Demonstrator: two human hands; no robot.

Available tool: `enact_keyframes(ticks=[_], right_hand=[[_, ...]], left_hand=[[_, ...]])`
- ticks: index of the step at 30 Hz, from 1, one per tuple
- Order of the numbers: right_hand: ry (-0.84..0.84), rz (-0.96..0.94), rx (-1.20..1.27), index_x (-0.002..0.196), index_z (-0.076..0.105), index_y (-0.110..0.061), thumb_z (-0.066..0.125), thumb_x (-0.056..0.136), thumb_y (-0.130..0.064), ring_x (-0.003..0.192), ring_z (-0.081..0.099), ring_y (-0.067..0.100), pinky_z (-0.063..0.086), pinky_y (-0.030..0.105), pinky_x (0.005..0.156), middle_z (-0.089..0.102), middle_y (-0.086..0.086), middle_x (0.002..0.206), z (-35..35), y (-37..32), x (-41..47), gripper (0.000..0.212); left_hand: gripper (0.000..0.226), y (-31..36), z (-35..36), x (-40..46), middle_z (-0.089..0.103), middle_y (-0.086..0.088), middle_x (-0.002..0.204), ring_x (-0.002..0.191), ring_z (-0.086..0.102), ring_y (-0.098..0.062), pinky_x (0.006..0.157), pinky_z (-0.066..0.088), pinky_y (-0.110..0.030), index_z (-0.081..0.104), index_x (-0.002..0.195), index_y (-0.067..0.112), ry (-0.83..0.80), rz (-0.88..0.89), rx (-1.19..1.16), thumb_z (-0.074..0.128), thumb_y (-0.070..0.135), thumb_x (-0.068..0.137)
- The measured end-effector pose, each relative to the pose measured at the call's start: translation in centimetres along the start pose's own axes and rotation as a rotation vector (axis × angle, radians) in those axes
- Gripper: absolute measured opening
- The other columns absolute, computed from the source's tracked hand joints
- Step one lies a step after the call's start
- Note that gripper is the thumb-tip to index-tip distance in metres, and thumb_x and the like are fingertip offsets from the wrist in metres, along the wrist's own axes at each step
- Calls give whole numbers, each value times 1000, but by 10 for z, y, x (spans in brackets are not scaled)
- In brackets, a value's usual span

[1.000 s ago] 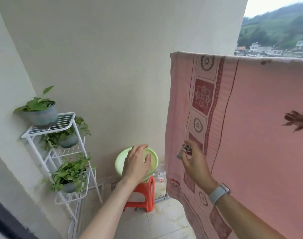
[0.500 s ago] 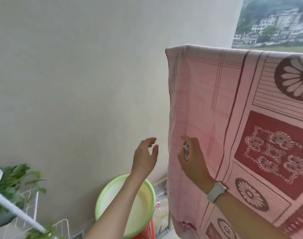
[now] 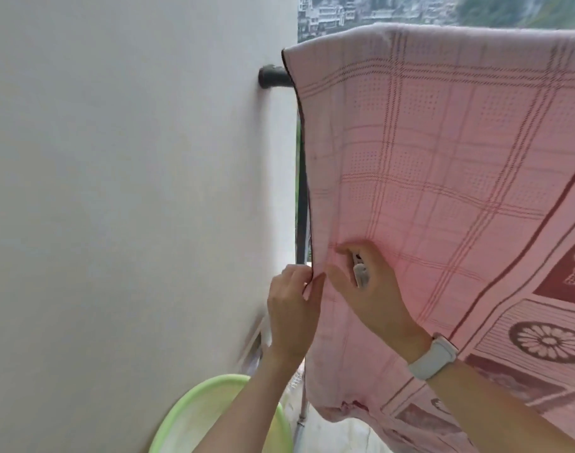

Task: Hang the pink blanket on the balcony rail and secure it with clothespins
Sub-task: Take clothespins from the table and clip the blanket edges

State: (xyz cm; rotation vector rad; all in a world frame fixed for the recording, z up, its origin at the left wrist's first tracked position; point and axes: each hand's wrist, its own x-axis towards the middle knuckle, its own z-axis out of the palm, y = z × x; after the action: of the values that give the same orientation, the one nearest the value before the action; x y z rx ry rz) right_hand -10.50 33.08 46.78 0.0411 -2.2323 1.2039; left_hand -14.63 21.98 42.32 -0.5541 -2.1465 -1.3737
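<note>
The pink blanket [image 3: 443, 158] with dark red checks and flower panels hangs over the dark balcony rail [image 3: 274, 76], which meets the white wall at upper centre. My left hand [image 3: 292, 308] pinches the blanket's left hem about halfway down. Just to its right, my right hand [image 3: 367, 289] rests against the cloth and holds a pale clothespin [image 3: 360, 273] between thumb and fingers. A white watch is on my right wrist.
A white wall [image 3: 132, 191] fills the left half. A light green basin [image 3: 214, 420] sits below my left forearm. A dark vertical rail post [image 3: 301, 207] runs down behind the blanket's edge. Buildings and hills lie beyond the rail.
My view has risen and closed in on the blanket's left edge. My left hand left the green basin, rose and pinched the hem. My right hand kept the clothespin and stayed by the edge.
</note>
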Motion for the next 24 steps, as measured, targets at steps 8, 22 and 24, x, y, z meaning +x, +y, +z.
enact_keyframes(ticks=[8, 22, 24], right_hand=[[182, 168, -158, 74, 54, -3, 57, 86, -12, 47, 40, 9, 30, 12, 42, 47, 2, 56, 9, -9, 11, 15], [186, -51, -283, 95, 45, -26, 49, 85, -31, 51, 45, 7, 39, 18, 45, 46, -16, 61, 30, -16, -3, 12], [195, -188, -391, 92, 46, -21, 50, 85, -25, 53, 45, 11, 37, 18, 43, 52, -8, 66, 37, -18, 1, 9]], left_hand=[[16, -27, -13, 2, 64, 3, 84, 75, 59, -11, 70, 49, -26, 67, 87, 14, -159, 202, -173, 58, 26, 82], [18, -31, -6, 79, 64, -2, 70, 70, 57, -13, 69, 48, -26, 66, 77, 16, -306, -517, -716, 53, 13, 89], [20, -35, -16, 84, 62, -6, 73, 75, 55, -20, 76, 49, -35, 66, 76, 20, -256, -489, -720, 53, 13, 90]])
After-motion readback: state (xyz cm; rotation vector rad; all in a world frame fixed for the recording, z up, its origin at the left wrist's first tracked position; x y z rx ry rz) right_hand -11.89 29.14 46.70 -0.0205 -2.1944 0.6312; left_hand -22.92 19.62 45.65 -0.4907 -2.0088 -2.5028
